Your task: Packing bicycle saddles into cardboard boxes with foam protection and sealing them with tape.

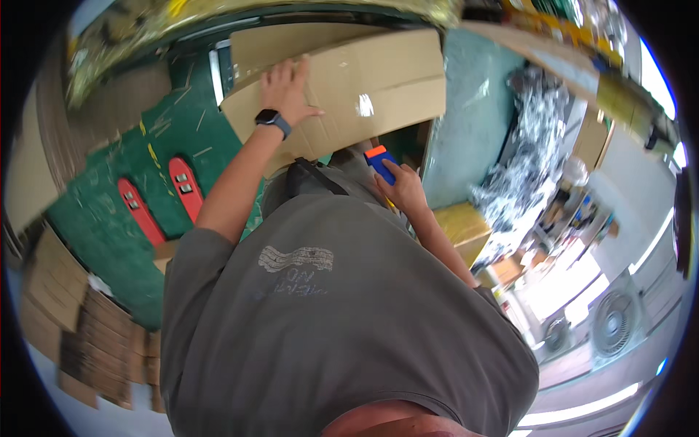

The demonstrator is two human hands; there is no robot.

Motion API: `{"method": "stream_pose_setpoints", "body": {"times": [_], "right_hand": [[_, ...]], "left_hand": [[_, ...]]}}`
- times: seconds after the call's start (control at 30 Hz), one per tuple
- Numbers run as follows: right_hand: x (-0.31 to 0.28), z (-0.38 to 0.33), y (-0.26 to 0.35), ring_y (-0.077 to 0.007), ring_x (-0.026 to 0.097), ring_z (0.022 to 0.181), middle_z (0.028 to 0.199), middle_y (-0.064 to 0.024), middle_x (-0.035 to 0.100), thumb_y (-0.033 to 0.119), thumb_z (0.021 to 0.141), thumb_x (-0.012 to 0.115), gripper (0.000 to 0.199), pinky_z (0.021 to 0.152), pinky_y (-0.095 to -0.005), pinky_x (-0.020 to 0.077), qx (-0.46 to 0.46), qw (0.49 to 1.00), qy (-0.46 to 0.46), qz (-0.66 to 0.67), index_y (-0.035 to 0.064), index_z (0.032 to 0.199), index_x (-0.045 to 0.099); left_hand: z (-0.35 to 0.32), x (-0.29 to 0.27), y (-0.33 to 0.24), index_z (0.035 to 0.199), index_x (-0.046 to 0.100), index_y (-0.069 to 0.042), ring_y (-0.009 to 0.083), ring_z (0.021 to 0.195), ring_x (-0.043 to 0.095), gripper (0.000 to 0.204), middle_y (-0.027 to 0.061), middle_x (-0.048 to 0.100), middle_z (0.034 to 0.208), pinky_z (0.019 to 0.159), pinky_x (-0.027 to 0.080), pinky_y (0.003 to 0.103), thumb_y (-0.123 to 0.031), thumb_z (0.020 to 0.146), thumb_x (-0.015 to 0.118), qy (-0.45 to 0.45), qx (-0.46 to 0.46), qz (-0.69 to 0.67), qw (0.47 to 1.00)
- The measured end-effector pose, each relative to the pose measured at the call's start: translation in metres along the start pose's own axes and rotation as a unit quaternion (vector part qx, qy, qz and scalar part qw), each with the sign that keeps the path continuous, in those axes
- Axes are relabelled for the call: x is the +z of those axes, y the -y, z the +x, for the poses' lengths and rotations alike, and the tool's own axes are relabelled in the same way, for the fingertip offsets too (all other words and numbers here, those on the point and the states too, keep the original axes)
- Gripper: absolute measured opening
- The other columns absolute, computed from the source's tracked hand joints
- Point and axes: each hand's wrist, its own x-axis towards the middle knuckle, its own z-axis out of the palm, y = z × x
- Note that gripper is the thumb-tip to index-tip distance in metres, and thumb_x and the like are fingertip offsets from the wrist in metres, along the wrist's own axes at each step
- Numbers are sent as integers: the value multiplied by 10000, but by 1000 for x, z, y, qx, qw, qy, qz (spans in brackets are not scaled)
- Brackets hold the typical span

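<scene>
Left hand [287, 91] lies flat, fingers spread, palm down on the large brown corrugated cardboard box [349, 80] — pressing it, not gripping. Black smartwatch [271, 119] on that wrist. The box sits far in the scene, ahead of the person's chest, top flap folded, with a strip of clear shiny tape [364, 105] catching light near its middle.

Right hand [404, 188] is closed around a blue plastic handheld tool with an orange tip [380, 160], just below the box's near edge, right of centre. Looks like a cutter or tape tool; blade not visible, cannot tell which.

Handling judgement: the box is stiff along the creases but the flaps flex under pressure — light for its size if empty, though contents are hidden. The surface is matte and gives decent grip; the taped patch would be slicker. Best held by the edges or corners, or pinned flat by a palm as now. The tool is small, rigid and light, held by its body.

Around: green floor [182, 131] at left with two red pallet-jack forks [164, 197], stacked flat brown cartons [65, 306] at near left, crumpled silver foil wrap [524, 146] at right, a white floor fan [615, 320] at near right.
</scene>
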Motion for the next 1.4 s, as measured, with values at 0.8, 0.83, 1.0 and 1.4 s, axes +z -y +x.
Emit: {"method": "stream_pose_setpoints", "body": {"times": [0.8,0.83,1.0,1.4], "right_hand": [[-47,180,-246,-414,799,1077,1115,-206,813,298,699,950,781,877,-529,636,88,983,-7,159,70,1379,640],[-39,170,-243,-414,799,1077,1115,-206,813,298,699,950,781,877,-529,636,89,983,-9,163,70,1379,640],[-1,119,-210,-394,782,1169,1249,-208,805,452,702,988,1002,976,-491,622,102,959,-3,266,89,1542,577],[-84,18,-62,-423,773,887,984,-207,771,316,841,817,415,785,-542,625,2,964,-190,186,149,1220,807]], "left_hand": [[45,61,-38,1793,179,-23,537,1683,191,1155,390,114,1817,1351,179,642,-661,998,722,64,158,81,982],[49,66,-47,1787,178,-3,532,1687,183,1089,391,102,1819,1354,170,642,-624,1046,681,34,139,35,989],[67,113,-108,1782,207,-5,489,1680,258,1062,346,231,1810,1299,272,683,-806,1096,335,-37,-40,246,968],[36,83,-67,1703,350,89,460,1702,221,932,291,309,1806,1364,197,599,-640,1142,504,-3,93,-56,994]]}}
